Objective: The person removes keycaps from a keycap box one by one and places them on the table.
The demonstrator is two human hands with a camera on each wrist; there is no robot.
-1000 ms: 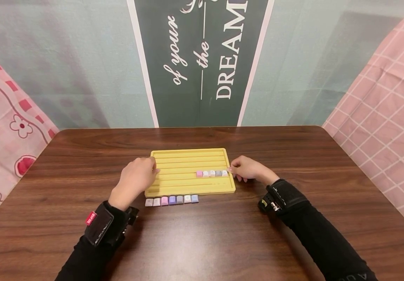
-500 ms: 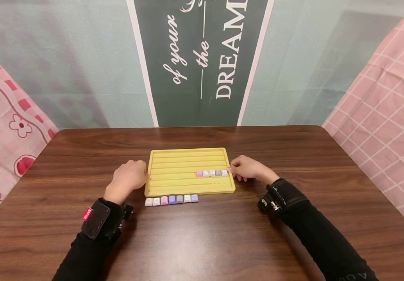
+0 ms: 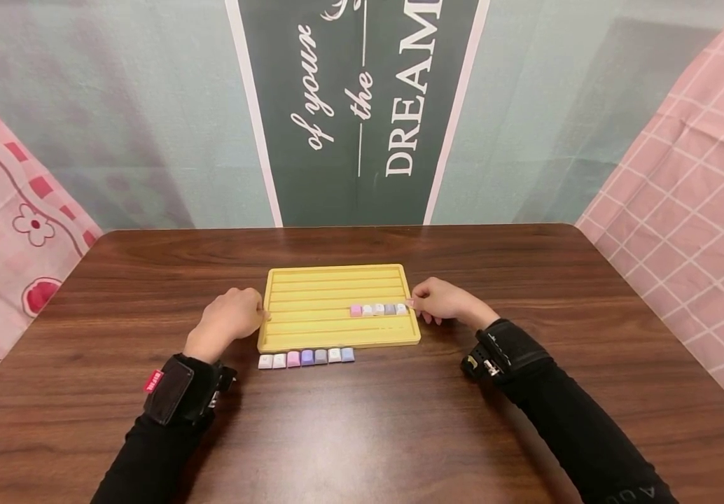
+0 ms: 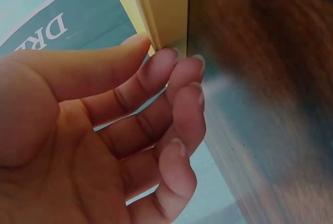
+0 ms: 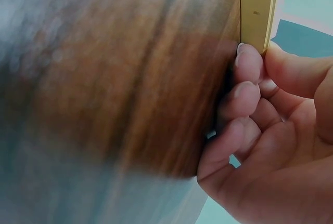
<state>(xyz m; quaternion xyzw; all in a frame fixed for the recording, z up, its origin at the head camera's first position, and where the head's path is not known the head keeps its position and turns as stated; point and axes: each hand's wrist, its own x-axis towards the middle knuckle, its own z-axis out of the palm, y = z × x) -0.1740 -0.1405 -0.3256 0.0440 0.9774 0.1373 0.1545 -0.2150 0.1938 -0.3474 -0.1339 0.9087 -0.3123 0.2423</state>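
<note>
A yellow ridged tray point(image 3: 311, 288) lies on the table between my hands. My left hand point(image 3: 228, 318) pinches its left edge; in the left wrist view the thumb and index fingertip meet at the yellow rim point(image 4: 165, 13). On the opposite side my right hand point(image 3: 442, 301) pinches the right edge, thumb on top and fingertips low against the side wall point(image 5: 257, 11). A short row of keycaps, pink point(image 3: 356, 310), white and grey, sits in one groove near the tray's right end. Along the front edge, several more keycaps point(image 3: 307, 358) stand in a line on the wood.
The dark wooden table point(image 3: 362, 434) extends all round the tray. Behind its far edge hangs a grey-green cloth with a lettered dark panel point(image 3: 362, 189). Pink patterned cloths hang at the left point(image 3: 15, 231) and right point(image 3: 696, 210).
My left hand has moved left from over the tray's left part to its left edge and taken hold there. The right hand stays at the right edge.
</note>
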